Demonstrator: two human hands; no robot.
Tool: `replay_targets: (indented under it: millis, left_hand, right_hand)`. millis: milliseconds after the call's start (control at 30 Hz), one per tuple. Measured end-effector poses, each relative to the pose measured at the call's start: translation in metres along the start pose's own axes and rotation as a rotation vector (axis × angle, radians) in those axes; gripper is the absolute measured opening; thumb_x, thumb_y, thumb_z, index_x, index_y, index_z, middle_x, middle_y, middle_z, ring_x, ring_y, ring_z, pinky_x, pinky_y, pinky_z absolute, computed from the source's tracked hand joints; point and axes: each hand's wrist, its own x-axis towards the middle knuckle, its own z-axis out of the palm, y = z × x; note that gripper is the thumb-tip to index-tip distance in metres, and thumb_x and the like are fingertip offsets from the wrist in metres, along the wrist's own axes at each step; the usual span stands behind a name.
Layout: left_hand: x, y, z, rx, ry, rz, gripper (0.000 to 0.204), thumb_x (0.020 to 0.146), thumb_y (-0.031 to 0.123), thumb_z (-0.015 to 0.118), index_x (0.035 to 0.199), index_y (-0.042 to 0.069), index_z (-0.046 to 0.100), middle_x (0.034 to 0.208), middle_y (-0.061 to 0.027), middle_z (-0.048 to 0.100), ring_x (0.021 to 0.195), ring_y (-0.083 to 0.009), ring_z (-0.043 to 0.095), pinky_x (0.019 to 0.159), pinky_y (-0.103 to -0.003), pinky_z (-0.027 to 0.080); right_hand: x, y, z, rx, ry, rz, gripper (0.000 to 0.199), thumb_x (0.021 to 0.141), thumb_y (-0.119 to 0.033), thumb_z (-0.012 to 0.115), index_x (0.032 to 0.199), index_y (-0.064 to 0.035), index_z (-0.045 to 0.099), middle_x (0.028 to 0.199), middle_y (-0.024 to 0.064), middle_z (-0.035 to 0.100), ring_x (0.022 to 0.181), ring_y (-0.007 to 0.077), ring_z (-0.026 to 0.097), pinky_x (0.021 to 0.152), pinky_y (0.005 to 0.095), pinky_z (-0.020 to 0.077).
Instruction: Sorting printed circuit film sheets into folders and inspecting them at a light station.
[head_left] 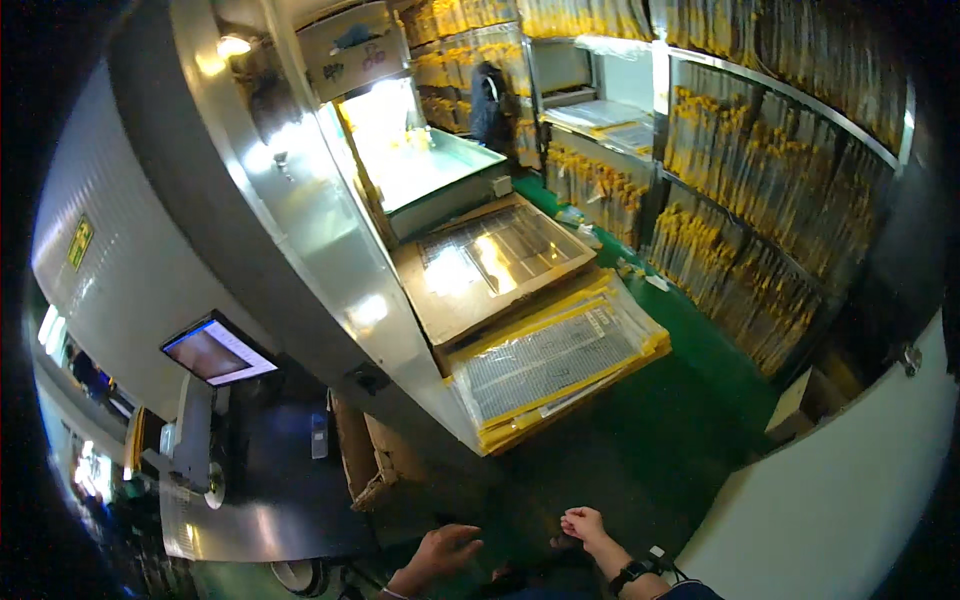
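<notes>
Left hand: the left hand [440,555] hung low at the bottom edge, fingers spread wide and holding nothing, above the dark green floor [640,450].
Right hand: the right hand [583,523] (a dark watch on its wrist) had its fingers loosely curled; nothing showed in them, though I could not tell whether they pinched something small.
Nearest thing: the stack of yellow-framed mesh screens [555,360] lay well ahead of both hands, on the near end of the long surface, wrapped in clear film.
Doing it well: in my judgement, a reach for that stack would call for both hands on opposite frame edges, lifting level so the film did not slip.
Wooden tray: a shallow brown tray [490,265] just behind the stack held a shiny mesh panel.
Cardboard box: an open box [375,460] stood under the surface; its contents were hidden.
Racks: the shelves [760,230] on the right were packed with upright yellow-edged frames.
</notes>
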Motion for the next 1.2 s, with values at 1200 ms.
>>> replay_targets:
  millis: [1200]
  left_hand:
    - [-0.623,-0.413,-0.173,-0.332,1.236,-0.667,0.026,0.079,0.020,0.067,0.098,0.004,0.064,0.090,-0.0122,0.065,0.079,-0.0191,0.065,0.073,-0.030,0.051]
  right_hand:
    - [-0.210,0.444,0.592,-1.403,-1.261,-0.115,0.021,0.082,-0.008,0.061,0.100,0.0022,0.057,0.090,0.0094,0.063,0.076,0.0156,0.062,0.069,0.0291,0.0523]
